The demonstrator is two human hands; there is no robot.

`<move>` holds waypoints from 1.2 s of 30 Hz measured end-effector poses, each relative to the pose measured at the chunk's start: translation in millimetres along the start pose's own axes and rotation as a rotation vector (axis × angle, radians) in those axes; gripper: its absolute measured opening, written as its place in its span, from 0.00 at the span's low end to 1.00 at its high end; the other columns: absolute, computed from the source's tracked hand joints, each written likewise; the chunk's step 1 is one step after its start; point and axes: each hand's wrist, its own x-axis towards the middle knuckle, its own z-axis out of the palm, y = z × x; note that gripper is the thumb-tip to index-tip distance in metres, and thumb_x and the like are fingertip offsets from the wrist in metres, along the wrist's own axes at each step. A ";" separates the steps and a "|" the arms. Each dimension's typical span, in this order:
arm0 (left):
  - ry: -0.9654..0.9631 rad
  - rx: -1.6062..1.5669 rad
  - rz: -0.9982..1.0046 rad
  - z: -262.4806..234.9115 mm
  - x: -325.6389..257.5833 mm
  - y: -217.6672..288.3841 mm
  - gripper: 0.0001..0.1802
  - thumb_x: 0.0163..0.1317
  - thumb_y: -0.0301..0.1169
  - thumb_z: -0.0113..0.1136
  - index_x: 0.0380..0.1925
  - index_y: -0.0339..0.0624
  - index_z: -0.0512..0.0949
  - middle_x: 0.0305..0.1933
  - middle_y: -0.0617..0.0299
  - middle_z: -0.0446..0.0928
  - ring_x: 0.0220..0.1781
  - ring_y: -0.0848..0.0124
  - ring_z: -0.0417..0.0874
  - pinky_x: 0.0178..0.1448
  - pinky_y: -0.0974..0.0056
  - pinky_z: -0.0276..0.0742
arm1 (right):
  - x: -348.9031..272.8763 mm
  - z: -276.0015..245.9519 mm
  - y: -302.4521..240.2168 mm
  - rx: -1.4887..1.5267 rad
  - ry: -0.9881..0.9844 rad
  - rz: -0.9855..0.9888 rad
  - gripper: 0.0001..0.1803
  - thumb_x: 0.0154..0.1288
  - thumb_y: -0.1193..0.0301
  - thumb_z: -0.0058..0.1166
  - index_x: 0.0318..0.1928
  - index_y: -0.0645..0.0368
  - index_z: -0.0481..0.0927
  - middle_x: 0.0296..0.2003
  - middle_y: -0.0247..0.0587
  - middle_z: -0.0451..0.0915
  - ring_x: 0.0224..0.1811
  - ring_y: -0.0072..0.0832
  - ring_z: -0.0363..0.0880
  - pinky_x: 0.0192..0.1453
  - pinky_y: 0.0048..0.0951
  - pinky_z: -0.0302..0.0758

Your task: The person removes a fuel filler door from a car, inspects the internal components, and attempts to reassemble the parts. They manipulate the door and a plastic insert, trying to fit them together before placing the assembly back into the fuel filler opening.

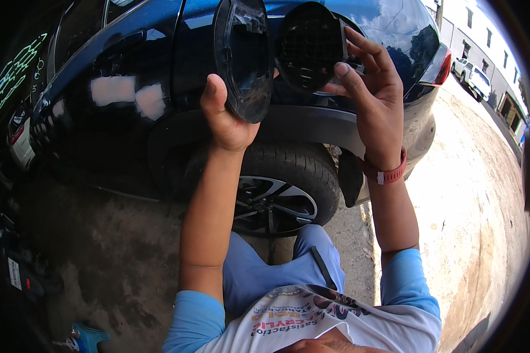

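Held up near the view's far rim, side by side before the blue car: the oval part on the left, with far tip cut off by the rim, and the round part on the right. Between their facing edges, just a thin gap in view. Behind both, the car's side, at a depth hard to tell. Nearer, below the parts, the dark arch trim, then the tyre and the knees. Widest room to the right, past the tail lamp, over sunlit ground; to the left, shaded concrete floor. Clamped by the left hand at the oval part's near end, with thumb upright by the left edge and other fingers mostly hidden behind. Pinched by the right hand at the round part's right edge, thumb nearer, fingers farther up, with a red band at the wrist. Forearms raised, well apart.
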 end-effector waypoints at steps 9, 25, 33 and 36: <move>0.027 -0.010 -0.010 -2.5 0.5 1.1 0.45 0.68 0.66 0.54 0.66 0.35 0.73 0.61 0.54 0.81 0.62 0.61 0.82 0.69 0.52 0.76 | 0.3 6.1 -1.4 0.034 -0.013 -0.008 0.26 0.73 0.74 0.61 0.68 0.62 0.72 0.63 0.45 0.75 0.55 0.28 0.85 0.53 0.27 0.88; 0.161 0.014 -0.004 -1.6 4.7 11.9 0.51 0.64 0.75 0.45 0.76 0.54 0.62 0.74 0.54 0.68 0.72 0.51 0.73 0.65 0.36 0.78 | 2.7 20.8 -6.2 0.040 -0.041 0.002 0.26 0.72 0.79 0.60 0.68 0.60 0.75 0.61 0.43 0.77 0.49 0.22 0.87 0.49 0.20 0.84; 0.217 -0.069 -0.039 0.9 3.4 20.3 0.52 0.59 0.79 0.46 0.76 0.62 0.62 0.77 0.55 0.64 0.76 0.48 0.67 0.68 0.30 0.73 | 2.2 26.8 -10.5 0.067 -0.052 0.028 0.26 0.72 0.80 0.59 0.68 0.58 0.76 0.60 0.41 0.77 0.48 0.20 0.87 0.49 0.19 0.84; 0.258 -0.027 -0.036 2.2 3.4 18.9 0.53 0.57 0.80 0.47 0.76 0.62 0.62 0.77 0.55 0.64 0.77 0.47 0.66 0.69 0.28 0.71 | 1.9 24.7 -9.6 0.080 -0.056 0.034 0.25 0.72 0.79 0.59 0.68 0.58 0.76 0.61 0.42 0.77 0.49 0.20 0.86 0.49 0.20 0.85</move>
